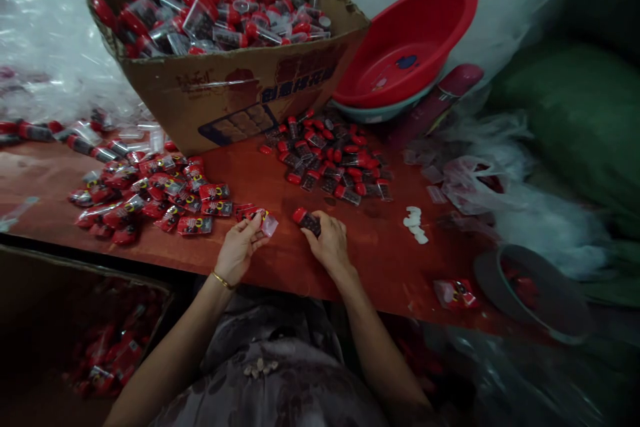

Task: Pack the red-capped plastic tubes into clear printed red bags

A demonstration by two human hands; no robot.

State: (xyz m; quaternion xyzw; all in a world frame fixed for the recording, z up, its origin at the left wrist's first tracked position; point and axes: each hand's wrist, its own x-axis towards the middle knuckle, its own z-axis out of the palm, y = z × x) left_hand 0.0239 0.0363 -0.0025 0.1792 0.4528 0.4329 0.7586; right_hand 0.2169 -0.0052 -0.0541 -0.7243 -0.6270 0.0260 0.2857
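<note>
My left hand (241, 245) pinches a small red printed packet (266, 219) with a clear end, just over the red-brown table (280, 270). To its right, my right hand (327, 240) is closed around a small clear tube (309, 220) with a red cap and dark contents. The cap points up and left, toward the packet. A heap of similar red-capped tubes (335, 160) lies beyond my hands. Left of my left hand is a pile of red printed packets with dark pieces (165, 187).
A cardboard box (220, 97) full of red-capped tubes stands at the back. Beside it lean a red basin (425, 27) and a dark red bottle (450, 90). White pieces (415, 225), a packet (455, 293) and a grey bowl (565, 333) are at right. A lower box holds packets (113, 353).
</note>
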